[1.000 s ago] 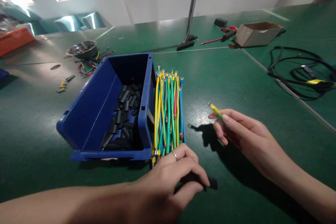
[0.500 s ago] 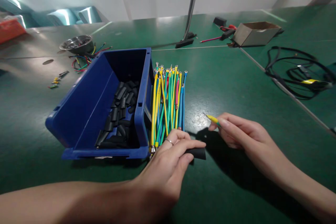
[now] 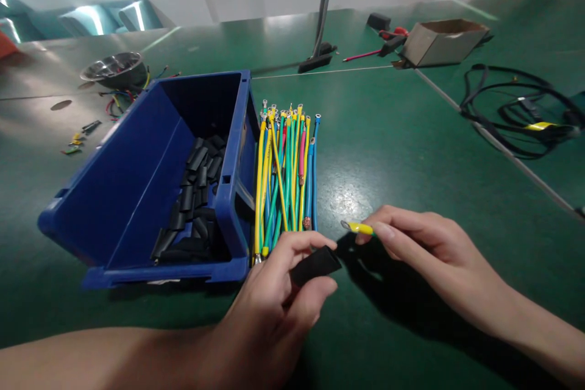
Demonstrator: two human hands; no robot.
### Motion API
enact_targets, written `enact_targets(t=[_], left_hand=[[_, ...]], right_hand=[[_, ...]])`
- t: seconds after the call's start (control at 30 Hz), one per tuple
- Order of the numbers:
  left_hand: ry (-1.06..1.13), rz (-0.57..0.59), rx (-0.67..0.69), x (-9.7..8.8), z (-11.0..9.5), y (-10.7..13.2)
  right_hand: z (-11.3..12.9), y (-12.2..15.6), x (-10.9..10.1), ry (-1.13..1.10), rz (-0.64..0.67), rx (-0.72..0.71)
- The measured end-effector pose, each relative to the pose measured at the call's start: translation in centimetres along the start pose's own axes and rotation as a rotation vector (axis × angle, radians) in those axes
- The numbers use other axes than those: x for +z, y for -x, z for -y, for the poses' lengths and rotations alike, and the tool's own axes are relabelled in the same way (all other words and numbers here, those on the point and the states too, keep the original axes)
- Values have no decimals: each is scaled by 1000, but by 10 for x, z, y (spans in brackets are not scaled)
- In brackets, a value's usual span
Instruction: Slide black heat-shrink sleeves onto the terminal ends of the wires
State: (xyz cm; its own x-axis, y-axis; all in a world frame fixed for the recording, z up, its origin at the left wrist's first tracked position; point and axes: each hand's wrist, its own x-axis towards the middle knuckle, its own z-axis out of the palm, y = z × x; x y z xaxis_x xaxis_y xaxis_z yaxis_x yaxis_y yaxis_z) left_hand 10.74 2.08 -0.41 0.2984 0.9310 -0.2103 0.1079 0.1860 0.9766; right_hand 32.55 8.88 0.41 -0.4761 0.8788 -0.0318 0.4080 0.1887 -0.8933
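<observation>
My left hand (image 3: 287,292) is closed around a short black tube (image 3: 316,265), whose open end faces right. Between thumb and fingers of my right hand (image 3: 415,244) is a wire with a ring terminal (image 3: 359,228); it has a yellow sleeve and a bit of green shows, the rest hidden by the hand. The ring points left toward the tube, with a gap between them. Just beyond my left hand lies a bundle of yellow, green, blue and red wires (image 3: 287,177) with metal lugs. Left of it stands a blue bin (image 3: 132,207) holding many black tube pieces (image 3: 196,195).
On the green table (image 3: 379,134), a metal bowl (image 3: 116,70) sits behind the bin, with loose wires near it. A cardboard box (image 3: 443,42), a stand base (image 3: 315,63) and a coiled black cable (image 3: 516,113) lie farther back and right. Small terminals (image 3: 75,141) lie at left.
The black tube has turned in my left hand, so its open end now shows. My right hand has brought the ring terminal slightly left and lower. The view has shifted a little.
</observation>
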Motion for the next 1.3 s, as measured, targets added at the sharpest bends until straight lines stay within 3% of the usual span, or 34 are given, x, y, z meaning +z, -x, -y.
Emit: enact_targets(t=[0.23, 0.33, 0.43, 0.67, 0.93, 1.2, 1.3], left_hand=[[-208, 49, 182, -4, 4, 9], [-251, 2, 181, 0, 8, 6], [-270, 29, 190, 2, 9, 2], [-145, 8, -31, 0, 1, -1], [-176, -13, 1, -2, -2, 5], [-121, 24, 165, -5, -1, 8], [-57, 30, 125, -4, 0, 6]], right_hand=[[-1, 5, 0, 13, 95, -26], [0, 5, 0, 19, 74, -46], [1, 5, 0, 22, 63, -64], [1, 3, 3, 56, 104, -101], [0, 6, 3, 89, 82, -119], [-4, 6, 4, 31, 6, -61], [-2, 5, 3, 35, 11, -58]])
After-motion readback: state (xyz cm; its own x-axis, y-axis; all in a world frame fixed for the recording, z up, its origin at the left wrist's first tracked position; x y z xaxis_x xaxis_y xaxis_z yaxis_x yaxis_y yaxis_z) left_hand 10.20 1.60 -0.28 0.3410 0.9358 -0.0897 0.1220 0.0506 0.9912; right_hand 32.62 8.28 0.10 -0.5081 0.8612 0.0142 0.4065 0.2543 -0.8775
